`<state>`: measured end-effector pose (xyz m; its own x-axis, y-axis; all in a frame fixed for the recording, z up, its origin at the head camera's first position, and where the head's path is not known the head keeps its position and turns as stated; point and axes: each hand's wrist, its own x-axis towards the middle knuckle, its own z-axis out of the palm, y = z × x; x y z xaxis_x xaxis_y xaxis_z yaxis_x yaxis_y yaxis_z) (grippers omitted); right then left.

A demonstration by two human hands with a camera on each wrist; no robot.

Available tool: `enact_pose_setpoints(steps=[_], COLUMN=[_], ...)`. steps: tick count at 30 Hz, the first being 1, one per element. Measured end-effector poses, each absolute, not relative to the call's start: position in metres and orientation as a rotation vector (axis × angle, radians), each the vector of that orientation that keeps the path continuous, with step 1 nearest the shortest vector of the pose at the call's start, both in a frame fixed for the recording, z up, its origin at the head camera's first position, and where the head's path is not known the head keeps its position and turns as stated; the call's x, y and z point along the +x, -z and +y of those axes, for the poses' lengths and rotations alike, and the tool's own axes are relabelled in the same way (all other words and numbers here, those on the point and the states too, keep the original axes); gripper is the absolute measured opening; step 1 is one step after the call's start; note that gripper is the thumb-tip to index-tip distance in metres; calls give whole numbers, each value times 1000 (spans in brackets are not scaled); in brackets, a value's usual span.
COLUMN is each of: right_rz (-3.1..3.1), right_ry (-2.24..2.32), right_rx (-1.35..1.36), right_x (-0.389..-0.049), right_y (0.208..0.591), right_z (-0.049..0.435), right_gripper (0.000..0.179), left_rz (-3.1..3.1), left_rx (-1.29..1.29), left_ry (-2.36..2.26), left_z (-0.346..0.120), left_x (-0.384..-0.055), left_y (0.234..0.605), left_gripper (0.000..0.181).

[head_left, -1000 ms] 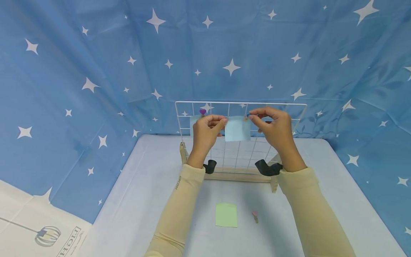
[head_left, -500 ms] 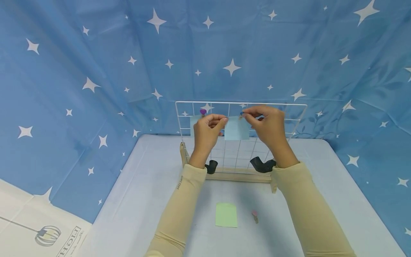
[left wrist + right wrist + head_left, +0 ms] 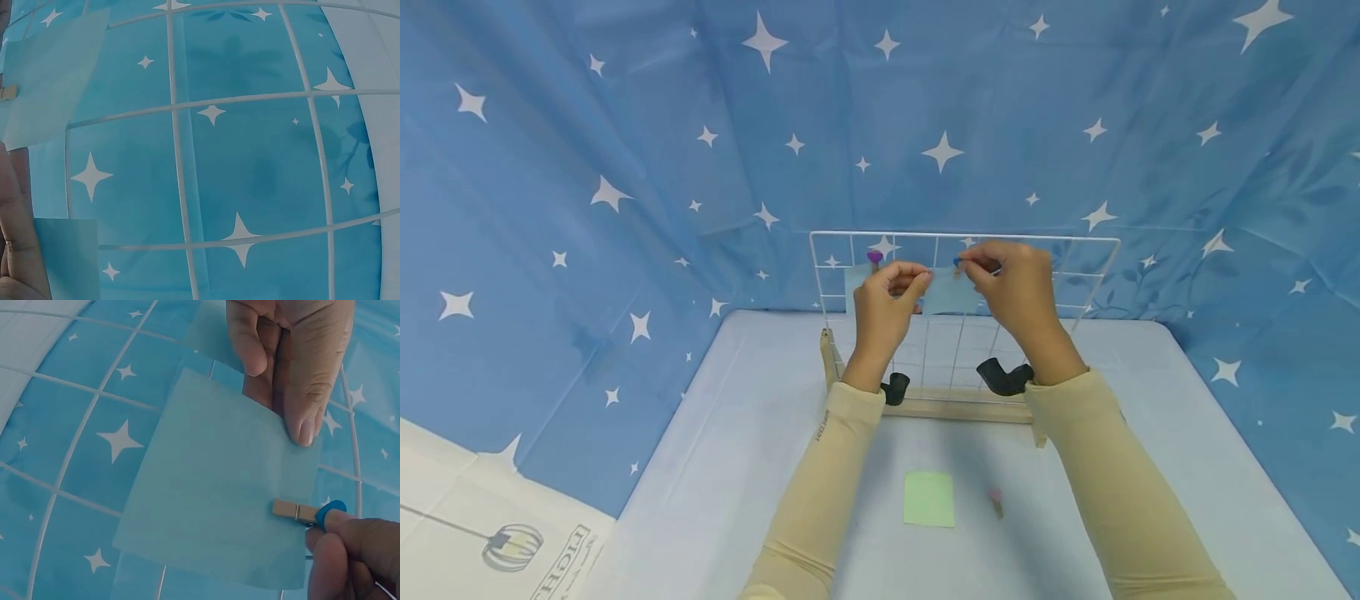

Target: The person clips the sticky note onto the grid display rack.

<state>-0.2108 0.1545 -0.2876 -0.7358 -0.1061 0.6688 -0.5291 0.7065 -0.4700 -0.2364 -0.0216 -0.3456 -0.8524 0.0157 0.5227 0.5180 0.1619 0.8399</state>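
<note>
A light-blue paper note point(image 3: 950, 292) hangs against the white wire grid point(image 3: 955, 362). My left hand point(image 3: 882, 310) pinches its top-left corner between thumb and fingers. At the note's top edge, my right hand point(image 3: 1015, 283) pinches a small wooden clothespin point(image 3: 297, 511) by its blue decorated end. The clothespin's wooden tip lies over the face of the note in the right wrist view. Left of it, a second blue note point(image 3: 852, 292) is on the grid under a clothespin with a purple heart point(image 3: 875, 257), partly hidden by my left hand.
A light-green note point(image 3: 928, 500) and a clothespin with a pink top point(image 3: 996, 502) lie on the white table point(image 3: 715, 467) in front. The grid stands in a wooden base point(image 3: 955, 410). Behind hangs a blue star-patterned curtain point(image 3: 880, 100).
My right hand has moved left with the clothespin, along the note's top edge toward its middle. The note's lower edge has risen a little. My left hand keeps its pinch in nearly the same place.
</note>
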Motion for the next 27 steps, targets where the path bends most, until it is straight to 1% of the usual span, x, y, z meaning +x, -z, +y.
enact_pose_setpoints(steps=[10, 14, 17, 22, 27], right_rz=[-2301, -2221, -2183, -2152, -2136], right_ry=[-738, -742, -766, -883, -1147], right_rx=[365, 343, 353, 342, 325], right_x=[-209, -211, -213, -211, -208], right_y=[287, 293, 298, 303, 308], right_z=[148, 150, 152, 158, 166], right_gripper=[13, 24, 26, 23, 19], left_rz=[-2053, -2054, -2058, -2061, -2039], left_rx=[-489, -479, -474, -463, -454], left_ry=[1698, 1660, 1640, 1633, 1638], left_z=[-21, -22, -22, -22, -21], left_x=[-237, -236, -235, -234, -233], left_y=[346, 346, 346, 346, 348], left_gripper=[16, 15, 15, 15, 14])
